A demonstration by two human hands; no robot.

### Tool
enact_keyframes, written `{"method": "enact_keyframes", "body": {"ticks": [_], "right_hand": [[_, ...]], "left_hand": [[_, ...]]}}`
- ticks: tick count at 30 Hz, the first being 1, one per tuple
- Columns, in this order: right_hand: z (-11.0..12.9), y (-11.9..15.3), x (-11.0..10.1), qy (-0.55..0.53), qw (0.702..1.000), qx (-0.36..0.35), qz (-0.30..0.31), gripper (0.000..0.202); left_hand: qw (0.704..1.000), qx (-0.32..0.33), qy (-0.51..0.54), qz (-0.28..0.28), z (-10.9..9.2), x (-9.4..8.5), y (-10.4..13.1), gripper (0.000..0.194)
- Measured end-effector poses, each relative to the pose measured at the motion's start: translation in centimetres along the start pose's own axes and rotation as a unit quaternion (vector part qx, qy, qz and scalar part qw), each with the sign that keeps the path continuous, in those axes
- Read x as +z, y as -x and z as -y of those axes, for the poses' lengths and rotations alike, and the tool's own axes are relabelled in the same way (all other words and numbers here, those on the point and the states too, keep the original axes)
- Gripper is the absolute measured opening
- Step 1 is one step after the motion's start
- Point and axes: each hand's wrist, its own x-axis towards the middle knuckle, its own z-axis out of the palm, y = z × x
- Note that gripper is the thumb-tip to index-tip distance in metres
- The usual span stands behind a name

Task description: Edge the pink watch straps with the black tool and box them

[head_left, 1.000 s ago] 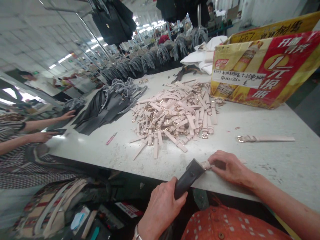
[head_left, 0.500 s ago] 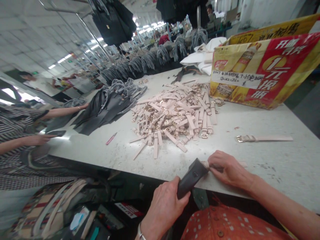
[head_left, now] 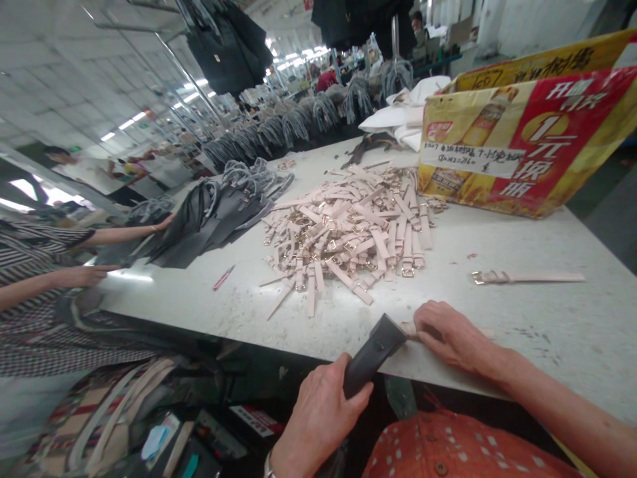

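My left hand [head_left: 323, 405] is wrapped round a dark grey handheld tool [head_left: 373, 355] with a small button on its side; its exact kind does not show. The tool points up and to the right over the table's front edge. Just right of its wide end, my right hand [head_left: 450, 335] pinches a pale pink buckle strap [head_left: 410, 330], low over the tabletop. Fingers cover most of this strap, and its buckle is hidden. A heap of similar pink straps [head_left: 343, 232] with gold buckles lies beyond both hands. One single strap [head_left: 537, 277] lies apart at the right.
A yellow and red carton [head_left: 478, 146] stands at the table's back right. Small red-handled snips [head_left: 223, 277] lie left of the heap. Grey bags [head_left: 209, 212] are piled further left, where a co-worker's arms [head_left: 124, 234] reach in. The white table [head_left: 298, 332] ends close before me.
My left hand and the dark tool have shifted slightly left, widening the gap to my right hand. The co-worker's nearer hand no longer shows the dark object it held.
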Motion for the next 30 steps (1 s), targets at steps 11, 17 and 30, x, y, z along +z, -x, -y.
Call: {"method": "enact_keyframes", "body": {"ticks": [11,17,30], "right_hand": [[2.2,-2.2,0.8,-0.143,0.984,0.100,0.033,0.021],[3.1,-3.3,1.6,-0.205,0.973,0.043,0.093,0.048],[2.9,-1.7,1.0,-0.137,0.986,-0.004,0.094,0.047]], "left_hand": [[0.997,-0.043,0.058,0.002,1.1,-0.8,1.7,0.022],[0.994,-0.063,0.091,-0.009,2.2,-1.6,3.1,0.022],[0.999,-0.039,0.019,0.013,0.9,-0.8,0.9,0.028]]}}
